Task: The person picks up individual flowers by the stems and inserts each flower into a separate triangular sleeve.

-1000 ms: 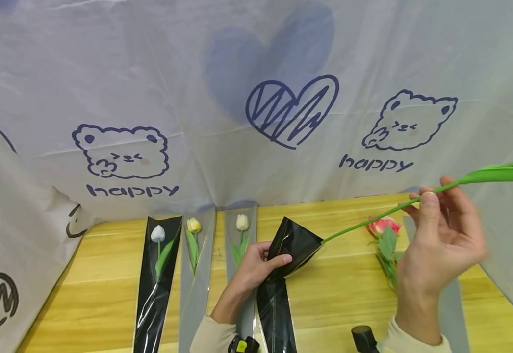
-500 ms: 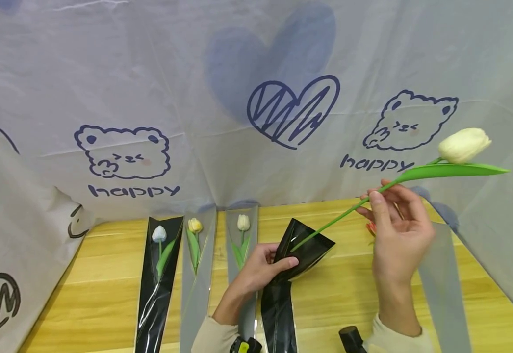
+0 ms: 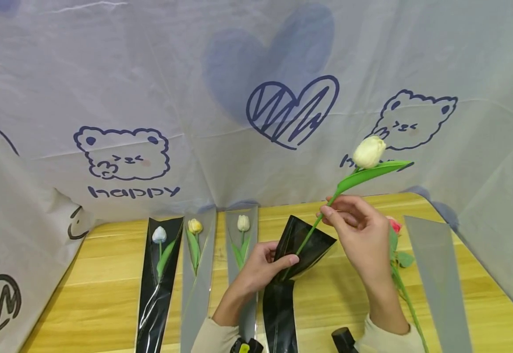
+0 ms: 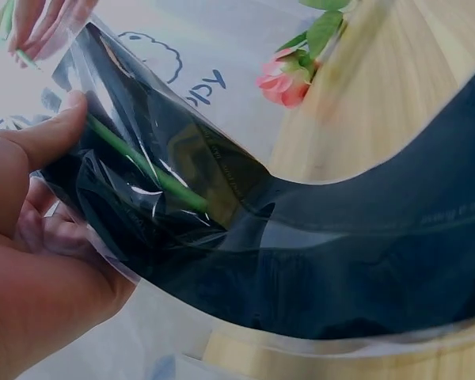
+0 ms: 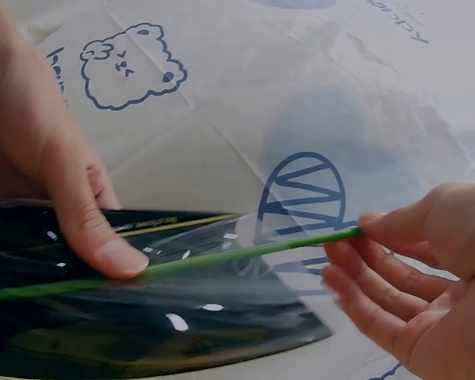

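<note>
Between thumb and fingers my right hand (image 3: 358,230) pinches the green stem of a white artificial tulip (image 3: 369,153). The bloom and its long leaf point up above that hand. My left hand (image 3: 261,264) grips a black flower sleeve (image 3: 302,235) near its opening, thumb on the front. Lower down, the stem runs inside the sleeve; in the left wrist view its green end (image 4: 182,198) shows through the clear front. Below the left hand the sleeve bends and its tail hangs toward the table's front. In the right wrist view the stem (image 5: 245,252) passes under the left thumb.
At left lie a black sleeve with a pale blue tulip (image 3: 159,234), a grey one with a yellow tulip (image 3: 194,225) and another with a white tulip (image 3: 243,223). A pink rose (image 4: 286,77) and a flat grey sleeve (image 3: 437,274) lie right. A printed cloth (image 3: 212,162) stands behind.
My right hand has moved left toward the sleeve, bringing the tulip more upright. The stem's lower end has passed from the sleeve's mouth down into it. The left hand has barely moved.
</note>
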The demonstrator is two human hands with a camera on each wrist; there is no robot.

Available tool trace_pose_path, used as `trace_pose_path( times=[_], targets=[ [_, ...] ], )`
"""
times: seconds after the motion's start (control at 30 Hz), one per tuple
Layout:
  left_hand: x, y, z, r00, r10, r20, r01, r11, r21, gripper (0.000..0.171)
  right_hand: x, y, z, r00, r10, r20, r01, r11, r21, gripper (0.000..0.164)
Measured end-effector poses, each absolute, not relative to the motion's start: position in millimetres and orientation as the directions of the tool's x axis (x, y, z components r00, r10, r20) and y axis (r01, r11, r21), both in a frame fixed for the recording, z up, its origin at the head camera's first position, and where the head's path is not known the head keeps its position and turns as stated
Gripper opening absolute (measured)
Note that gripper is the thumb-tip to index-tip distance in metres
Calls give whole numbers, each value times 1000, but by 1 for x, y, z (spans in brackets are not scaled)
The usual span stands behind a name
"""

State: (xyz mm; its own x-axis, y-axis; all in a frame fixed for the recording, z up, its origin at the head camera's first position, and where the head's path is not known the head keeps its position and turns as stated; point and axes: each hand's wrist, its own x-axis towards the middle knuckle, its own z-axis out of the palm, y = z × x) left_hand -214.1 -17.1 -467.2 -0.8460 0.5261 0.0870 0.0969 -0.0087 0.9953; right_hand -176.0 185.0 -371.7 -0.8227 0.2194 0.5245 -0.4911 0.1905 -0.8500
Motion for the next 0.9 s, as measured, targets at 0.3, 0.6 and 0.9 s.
trace_pose_path(
  times=[0.3,0.6,0.9],
  targets=[
    [-211,-19,-458,-863,498,84,84,-22,996,22,-175,180,-373,-835,173,523,-456,316,-832,6],
    [-206,-16,-448,-882,462,96,76,-61,995,22,-176,181,-374,-898,83,433,-376,370,-850,9],
    [-206,-22,-446,-849,515,121,81,-99,992,22,-172,193,-369,-953,-40,301,-301,254,-919,16]
  ],
)
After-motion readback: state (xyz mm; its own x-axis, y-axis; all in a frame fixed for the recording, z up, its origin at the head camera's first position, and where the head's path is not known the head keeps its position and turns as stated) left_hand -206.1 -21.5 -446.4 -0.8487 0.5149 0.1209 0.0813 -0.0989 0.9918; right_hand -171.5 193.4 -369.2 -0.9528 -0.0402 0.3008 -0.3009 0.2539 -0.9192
